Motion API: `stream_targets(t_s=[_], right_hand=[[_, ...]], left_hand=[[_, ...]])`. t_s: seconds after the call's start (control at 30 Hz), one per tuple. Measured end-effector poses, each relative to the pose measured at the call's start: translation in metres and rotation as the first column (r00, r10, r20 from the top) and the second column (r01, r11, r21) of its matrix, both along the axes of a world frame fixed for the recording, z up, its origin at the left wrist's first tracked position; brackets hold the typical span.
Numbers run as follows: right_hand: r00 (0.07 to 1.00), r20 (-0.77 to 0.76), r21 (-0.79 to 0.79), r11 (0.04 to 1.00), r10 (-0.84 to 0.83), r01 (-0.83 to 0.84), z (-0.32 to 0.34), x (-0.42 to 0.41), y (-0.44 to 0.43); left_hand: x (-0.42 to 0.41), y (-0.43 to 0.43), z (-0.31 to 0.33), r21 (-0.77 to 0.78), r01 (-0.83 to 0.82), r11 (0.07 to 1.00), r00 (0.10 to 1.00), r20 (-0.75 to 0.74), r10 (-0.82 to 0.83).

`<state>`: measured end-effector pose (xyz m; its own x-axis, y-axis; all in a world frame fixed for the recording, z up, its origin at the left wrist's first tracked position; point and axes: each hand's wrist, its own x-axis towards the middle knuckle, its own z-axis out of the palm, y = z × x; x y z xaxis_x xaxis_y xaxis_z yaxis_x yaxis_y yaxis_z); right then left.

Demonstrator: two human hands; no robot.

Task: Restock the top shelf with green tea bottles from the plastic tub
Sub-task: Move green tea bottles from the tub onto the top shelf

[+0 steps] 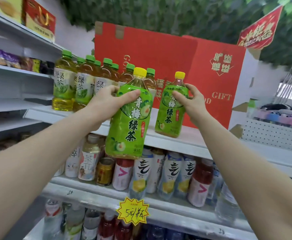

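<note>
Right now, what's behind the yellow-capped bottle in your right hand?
A red gift box stands behind the yellow-capped bottle that the right hand grips. Bottle and hand cover part of the box's gold lettering.

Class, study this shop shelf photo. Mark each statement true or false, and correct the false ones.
1. Each hand holds a yellow-capped bottle. True: the left hand grips the nearer bottle and the right hand grips the farther bottle.
2. The standing bottles at the shelf's left have yellow caps. False: their caps are green.
3. A red gift box stands at the back of the top shelf. True.
4. The nearer bottle already stands on the top shelf. False: it is held in front of the shelf edge.
5. The yellow price tag hangs on the top shelf. False: it hangs on a lower shelf's edge.
</note>
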<state>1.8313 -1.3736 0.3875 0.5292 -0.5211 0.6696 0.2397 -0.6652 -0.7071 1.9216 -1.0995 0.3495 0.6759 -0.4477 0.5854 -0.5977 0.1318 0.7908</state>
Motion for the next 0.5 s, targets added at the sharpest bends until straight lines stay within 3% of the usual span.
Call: stream_targets(t_s=[0.1,0.2,0.33,0.5], right_hand=[[0.999,-0.045,-0.017,1.000,0.009,-0.010,-0.001,0.005,-0.008],[0.991,-0.120,-0.136,0.989,-0.066,0.049,-0.001,-0.002,-0.004],[0.900,-0.152,-0.483,0.825,-0.408,0.292,-0.009,-0.007,0.018],[0.790,-0.213,-0.606,0.712,-0.575,0.355,-0.023,0.011,0.023]], left_hand=[[0.004,-0.004,-0.002,0.004,-0.013,1.000,1.000,0.012,0.013],[0.006,-0.007,-0.002,0.016,0.006,1.000,1.000,-0.003,-0.006],[0.011,-0.013,-0.001,-0.006,0.040,0.999,0.999,-0.021,-0.040],[0.017,-0.022,-0.005,0.042,0.033,0.999,0.999,-0.030,-0.031]])
